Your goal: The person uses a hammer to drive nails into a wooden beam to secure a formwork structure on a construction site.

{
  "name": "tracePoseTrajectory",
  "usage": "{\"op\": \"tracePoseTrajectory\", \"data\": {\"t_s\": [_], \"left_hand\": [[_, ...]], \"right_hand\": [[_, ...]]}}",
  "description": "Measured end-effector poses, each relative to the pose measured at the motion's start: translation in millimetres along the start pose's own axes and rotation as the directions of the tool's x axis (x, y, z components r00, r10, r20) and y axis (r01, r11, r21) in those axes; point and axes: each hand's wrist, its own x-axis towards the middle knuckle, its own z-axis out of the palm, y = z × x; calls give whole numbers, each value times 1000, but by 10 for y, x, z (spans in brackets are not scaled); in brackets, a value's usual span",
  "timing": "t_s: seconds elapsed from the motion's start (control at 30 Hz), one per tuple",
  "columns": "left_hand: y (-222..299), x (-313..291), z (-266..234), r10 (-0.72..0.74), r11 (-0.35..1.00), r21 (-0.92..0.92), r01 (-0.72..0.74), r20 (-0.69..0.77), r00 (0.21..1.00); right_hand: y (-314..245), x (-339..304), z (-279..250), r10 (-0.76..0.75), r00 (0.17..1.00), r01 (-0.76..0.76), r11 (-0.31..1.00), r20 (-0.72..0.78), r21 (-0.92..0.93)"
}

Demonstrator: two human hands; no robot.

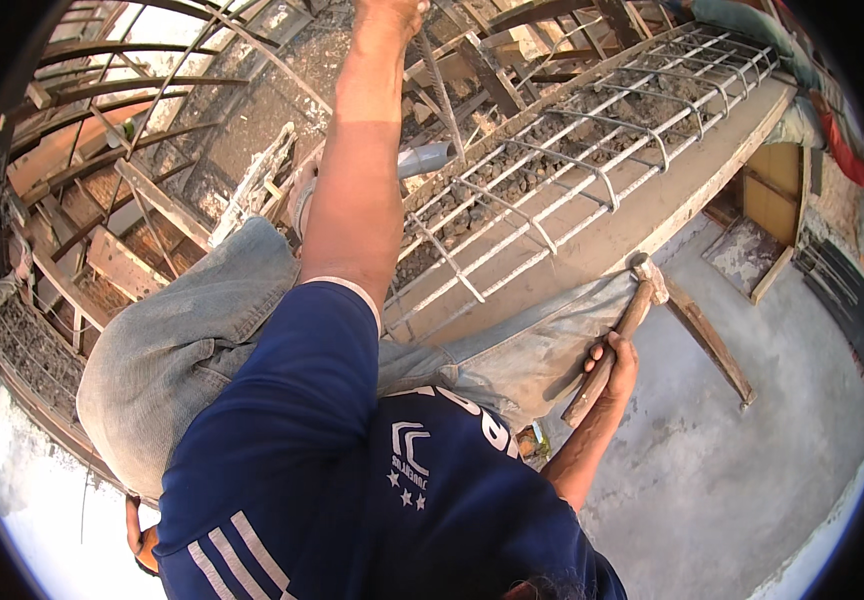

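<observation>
My left arm stretches to the top edge, where my left hand is closed round the upper end of a ribbed steel bar; the edge cuts off part of the fingers. That bar slants down to the side of a concrete beam. In my right hand is a hammer, gripped by its wooden handle. Its metal head points up and away, near the beam's lower edge and over my right trouser leg. A cage of steel bars lies along the rough top of the beam.
A grey pipe sticks out beside my left forearm. Wooden planks and formwork fill the left. A loose timber slants over the grey floor below. Another person's clothing shows at the upper right.
</observation>
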Motion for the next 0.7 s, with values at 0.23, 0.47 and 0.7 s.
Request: {"op": "tracePoseTrajectory", "data": {"t_s": [0.23, 0.47, 0.7], "left_hand": [[-1528, 64, 250, 391, 913, 191, -362, -149, 908], [-258, -83, 181, -54, 998, 24, 54, -2, 999], [-488, -124, -65, -171, 966, 181, 183, -81, 982]], "right_hand": [[-74, 25, 24, -27, 999, 28, 999, 21, -24], [-7, 34, -7, -13, 1000, 13, 1000, 25, 2], [-40, 31, -15, 8, 1000, -8, 1000, 8, -11]]}}
